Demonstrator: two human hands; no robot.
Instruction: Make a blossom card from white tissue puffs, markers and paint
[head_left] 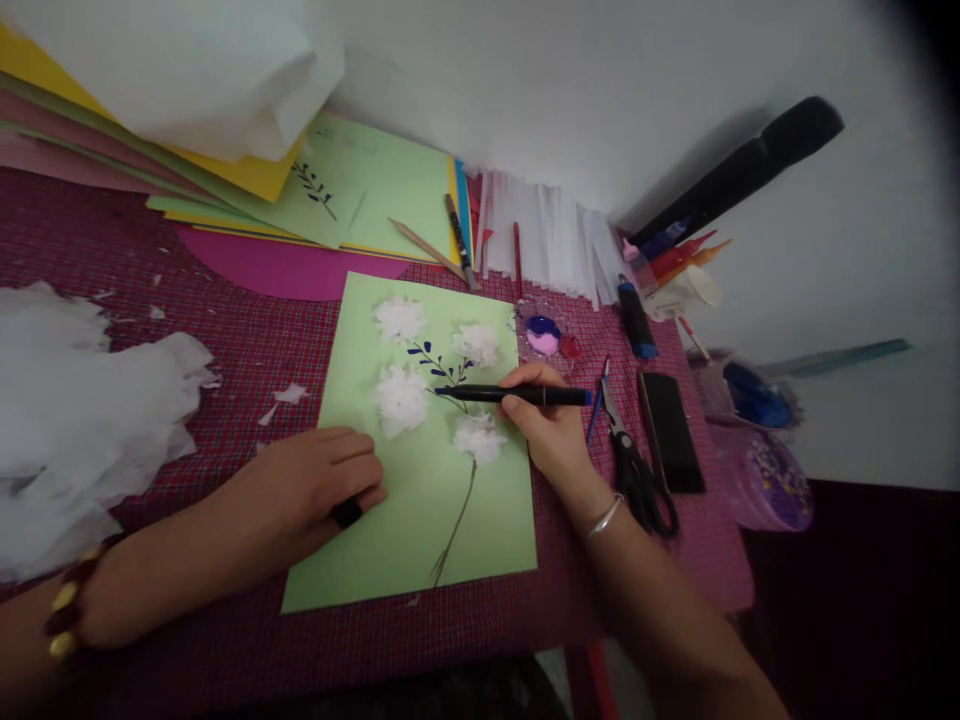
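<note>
A black marker with a blue end lies in the pinch of my right hand. Its tip points left and meets a drawn stem on the light green paper. Dark blue leaves are drawn along that stem, among several white tissue-paper flowers. A brown stem runs down below the lowest flower. Resting on the paper's left side, my left hand is curled around a small black marker cap, partly hidden by the fingers.
White tissue paper is heaped at the left. Coloured sheets, a pencil and white strips lie at the back. Scissors, a phone, a paint palette and a pink tub are on the right.
</note>
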